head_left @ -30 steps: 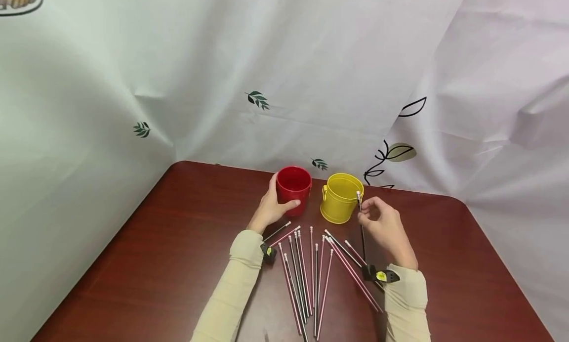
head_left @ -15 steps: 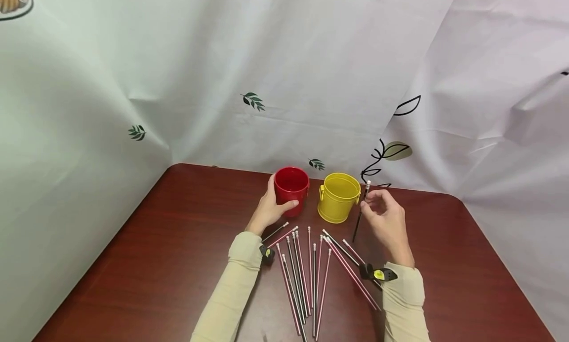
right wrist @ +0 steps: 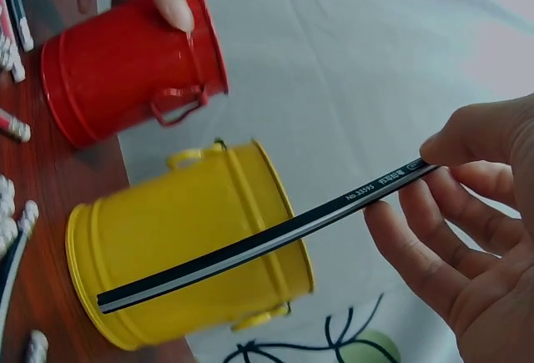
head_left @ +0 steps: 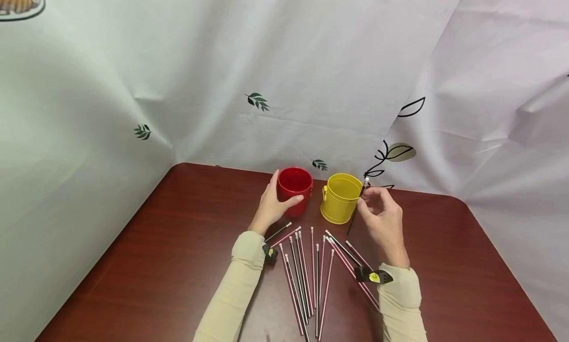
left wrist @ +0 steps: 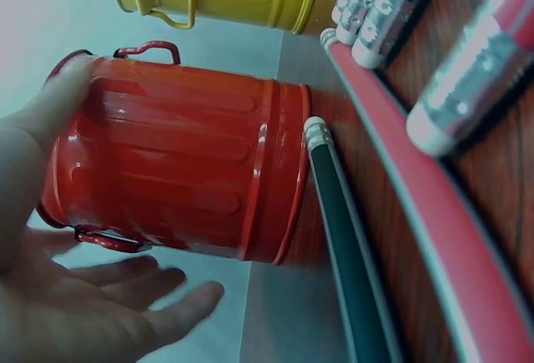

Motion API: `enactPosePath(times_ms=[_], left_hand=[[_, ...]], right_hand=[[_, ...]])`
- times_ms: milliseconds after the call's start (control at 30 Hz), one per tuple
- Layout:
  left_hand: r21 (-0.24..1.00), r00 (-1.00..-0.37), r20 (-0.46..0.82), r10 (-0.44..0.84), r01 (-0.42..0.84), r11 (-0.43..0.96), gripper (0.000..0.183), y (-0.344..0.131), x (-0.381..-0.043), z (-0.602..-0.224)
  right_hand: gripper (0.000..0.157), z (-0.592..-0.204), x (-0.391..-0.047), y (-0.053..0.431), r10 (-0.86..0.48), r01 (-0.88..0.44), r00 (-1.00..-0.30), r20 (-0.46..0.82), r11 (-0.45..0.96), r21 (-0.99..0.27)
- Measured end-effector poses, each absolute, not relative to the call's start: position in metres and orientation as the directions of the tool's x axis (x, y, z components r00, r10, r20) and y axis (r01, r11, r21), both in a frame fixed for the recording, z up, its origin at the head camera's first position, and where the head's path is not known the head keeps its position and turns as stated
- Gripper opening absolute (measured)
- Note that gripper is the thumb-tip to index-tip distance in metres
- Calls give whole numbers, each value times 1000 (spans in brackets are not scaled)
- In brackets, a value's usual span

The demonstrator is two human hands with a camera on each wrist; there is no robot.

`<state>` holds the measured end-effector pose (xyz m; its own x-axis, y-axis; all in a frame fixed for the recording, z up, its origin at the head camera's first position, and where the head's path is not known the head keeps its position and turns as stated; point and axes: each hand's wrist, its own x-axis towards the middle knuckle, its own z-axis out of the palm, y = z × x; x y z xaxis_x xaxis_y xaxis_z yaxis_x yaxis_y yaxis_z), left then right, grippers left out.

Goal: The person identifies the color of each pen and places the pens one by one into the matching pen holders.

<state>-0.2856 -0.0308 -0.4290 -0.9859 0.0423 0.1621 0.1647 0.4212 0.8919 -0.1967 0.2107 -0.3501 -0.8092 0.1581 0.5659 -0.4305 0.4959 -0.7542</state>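
Observation:
A red metal bucket [head_left: 293, 196] with small side handles stands upright near the table's back. My left hand [head_left: 270, 207] spreads around its left side, thumb in front at the rim; in the left wrist view the relaxed fingers show apart from the bucket wall. To its right stands a yellow bucket [head_left: 338, 206] of the same shape. My right hand [head_left: 386, 223] pinches a black pencil [right wrist: 267, 238] with silver stripes near its eraser end, between thumb and fingers. The pencil slants, eraser up, and its unsharpened lower end overlaps the yellow bucket in the right wrist view.
Several pink and black striped pencils [head_left: 317, 282] with white erasers lie fanned out between my forearms, eraser ends toward the buckets. A dark green pencil [left wrist: 338, 229] lies close by the red bucket's base. A white printed cloth [head_left: 284, 114] hangs behind the brown table [head_left: 155, 243].
The pencil has tilted from near upright to slanting, its lower end swinging left toward the yellow bucket. My right hand has shifted slightly upward. The left thumb has lifted a little along the red bucket.

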Motion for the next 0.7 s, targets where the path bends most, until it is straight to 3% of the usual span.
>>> enactPosePath(times_ms=[433, 700], left_hand=[[887, -982, 181, 59, 189, 420, 99, -33, -284, -429], [879, -968, 232, 92, 249, 406, 89, -31, -286, -428]], right_hand=[[17, -315, -214, 172, 88, -545, -772, 630, 417, -727], [17, -291, -236, 147, 63, -606, -738, 671, 373, -702]])
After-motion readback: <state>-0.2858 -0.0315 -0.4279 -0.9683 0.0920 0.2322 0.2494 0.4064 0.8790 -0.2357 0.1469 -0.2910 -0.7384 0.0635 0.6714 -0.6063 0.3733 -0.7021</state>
